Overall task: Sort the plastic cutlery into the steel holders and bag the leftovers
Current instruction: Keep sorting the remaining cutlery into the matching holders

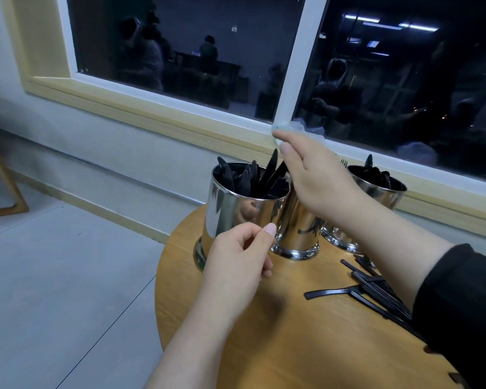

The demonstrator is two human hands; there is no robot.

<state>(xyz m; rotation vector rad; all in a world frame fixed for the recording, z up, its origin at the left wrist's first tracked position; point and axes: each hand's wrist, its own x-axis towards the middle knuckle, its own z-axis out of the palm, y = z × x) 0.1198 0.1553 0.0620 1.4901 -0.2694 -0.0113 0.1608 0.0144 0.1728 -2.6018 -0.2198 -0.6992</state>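
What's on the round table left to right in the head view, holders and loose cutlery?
Left steel holder with knives → middle steel holder, partly behind the right hand → right steel holder → loose black cutlery on the wooden table.
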